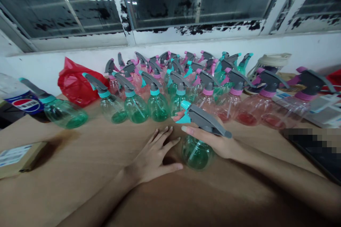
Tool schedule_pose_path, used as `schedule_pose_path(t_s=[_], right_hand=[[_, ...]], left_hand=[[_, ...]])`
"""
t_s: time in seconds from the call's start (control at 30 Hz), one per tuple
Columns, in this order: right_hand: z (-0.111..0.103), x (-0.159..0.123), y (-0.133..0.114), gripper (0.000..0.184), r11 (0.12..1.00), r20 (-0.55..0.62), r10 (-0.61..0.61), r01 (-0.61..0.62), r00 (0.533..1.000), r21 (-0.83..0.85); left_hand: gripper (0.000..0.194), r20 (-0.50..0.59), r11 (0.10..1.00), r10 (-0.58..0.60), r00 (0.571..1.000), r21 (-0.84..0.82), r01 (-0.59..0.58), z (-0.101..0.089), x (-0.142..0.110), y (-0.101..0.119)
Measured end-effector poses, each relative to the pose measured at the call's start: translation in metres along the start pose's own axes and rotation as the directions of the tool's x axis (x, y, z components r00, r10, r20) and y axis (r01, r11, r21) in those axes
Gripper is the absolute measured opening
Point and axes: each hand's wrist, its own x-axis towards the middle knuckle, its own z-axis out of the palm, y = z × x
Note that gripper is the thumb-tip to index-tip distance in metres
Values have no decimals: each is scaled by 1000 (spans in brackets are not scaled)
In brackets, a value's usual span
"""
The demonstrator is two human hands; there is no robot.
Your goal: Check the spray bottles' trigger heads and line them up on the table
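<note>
My right hand (213, 138) is wrapped round the neck of a green spray bottle (198, 154) with a grey and turquoise trigger head. The bottle's nozzle points to the left. Beside it, my left hand (157, 152) rests on the wooden table (106, 163), fingers spread, with its thumb tip near the bottle but apart from it. Behind both hands stands a row of spray bottles: green ones (135, 108) towards the left and pink ones (249, 110) towards the right. More bottles with pink or turquoise collars crowd behind that row.
On the left lie a small cardboard box (23, 158) and a red plastic bag (80, 83), with a Pepsi bottle (25, 103) near the edge. A dark flat device (309, 152) lies at the right. A beige bag (274, 62) stands by the wall under the windows (197, 0).
</note>
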Motion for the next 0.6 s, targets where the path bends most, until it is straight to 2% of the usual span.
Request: schedule_pose_path(t_s=[0.3,0.43,0.6], right_hand=[[2,-3,10,14,999,-110,9,-13,994,-39],[1,-2,6,14,999,-93,2,-6,996,-47],[0,0,1,24,997,-42,-16,13,999,-74]], left_hand=[[74,19,1000,-7,1000,19,7,-6,2,2],[72,0,1000,4,1000,20,-4,-5,1,1],[71,-18,1000,6,1000,20,-5,-5,1,1]])
